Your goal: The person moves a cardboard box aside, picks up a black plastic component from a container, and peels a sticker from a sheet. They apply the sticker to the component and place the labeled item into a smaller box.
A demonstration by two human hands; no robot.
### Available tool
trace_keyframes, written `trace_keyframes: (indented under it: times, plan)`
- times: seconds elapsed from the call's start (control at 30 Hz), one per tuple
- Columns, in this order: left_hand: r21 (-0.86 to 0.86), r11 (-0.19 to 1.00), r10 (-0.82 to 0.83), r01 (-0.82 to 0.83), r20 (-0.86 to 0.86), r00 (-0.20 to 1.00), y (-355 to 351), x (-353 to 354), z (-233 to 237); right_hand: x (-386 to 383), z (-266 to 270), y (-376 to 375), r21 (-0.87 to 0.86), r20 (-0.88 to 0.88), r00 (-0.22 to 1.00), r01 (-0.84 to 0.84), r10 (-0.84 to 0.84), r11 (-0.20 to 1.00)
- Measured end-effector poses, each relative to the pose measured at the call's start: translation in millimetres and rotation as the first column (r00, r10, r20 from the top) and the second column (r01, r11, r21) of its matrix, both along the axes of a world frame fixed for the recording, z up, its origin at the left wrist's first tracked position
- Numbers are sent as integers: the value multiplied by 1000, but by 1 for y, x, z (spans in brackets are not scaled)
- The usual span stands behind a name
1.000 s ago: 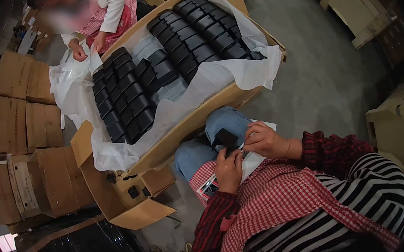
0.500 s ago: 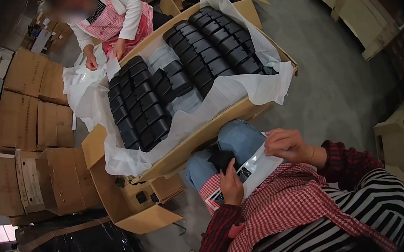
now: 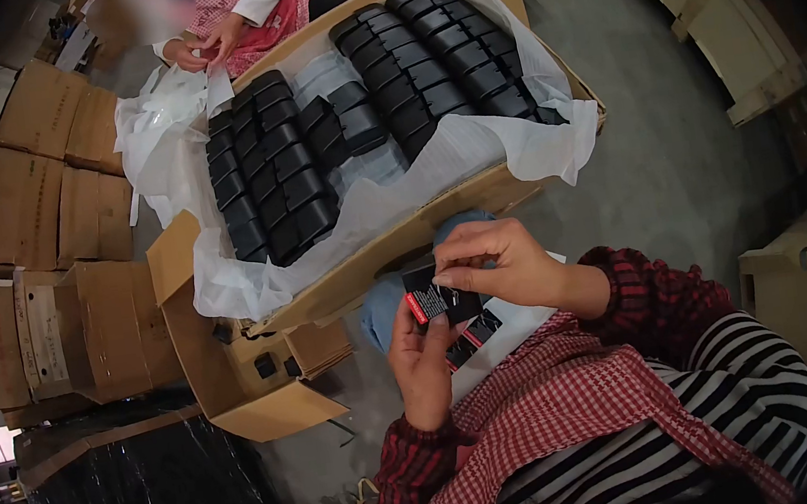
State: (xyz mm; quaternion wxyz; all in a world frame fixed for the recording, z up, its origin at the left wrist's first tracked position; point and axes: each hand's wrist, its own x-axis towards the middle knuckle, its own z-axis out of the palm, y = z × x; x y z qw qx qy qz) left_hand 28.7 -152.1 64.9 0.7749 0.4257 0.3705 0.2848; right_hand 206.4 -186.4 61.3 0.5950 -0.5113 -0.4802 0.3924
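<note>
My left hand (image 3: 422,361) is closed around a small black part over my lap, thumb on its near edge. A black label (image 3: 430,299) with white print and a red strip overlaps the part's face. My right hand (image 3: 501,262) pinches at the label's far right corner, thumb and forefinger together. Beneath both hands, a white label sheet (image 3: 514,331) with more black-and-red labels rests on my lap against the checked apron (image 3: 551,385).
A large carton (image 3: 365,267) lined with white foam sheet holds rows of black parts (image 3: 284,181). Left of it stands an open smaller box (image 3: 277,414). Across the carton, a person's hands (image 3: 202,50) hold something pale. Stacked cartons (image 3: 26,213) stand at left.
My right hand has moved left from the label sheet to the black part, bringing a label onto it. My left hand has raised the part. The other person's hands have come together.
</note>
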Motion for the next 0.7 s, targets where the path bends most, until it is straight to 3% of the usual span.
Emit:
trace_keyframes:
  times: [0.07, 0.13, 0.23, 0.7]
  plan:
    - [7, 1000, 5, -5, 9, 1000, -2, 0, 6, -2, 0, 2, -35, 59, 998, -16, 18, 999]
    - [-5, 999, 38, -38, 27, 999, -3, -1, 7, -5, -1, 3, -89, -91, 995, 24, -33, 996]
    - [-8, 997, 71, -71, 50, 996, -4, 0, 8, -8, 4, 1, -110, -123, 992, 27, -40, 994]
    - [-10, 998, 56, -55, 88, 995, -3, -2, 13, -12, 8, 3, -136, -147, 988, 29, -49, 990]
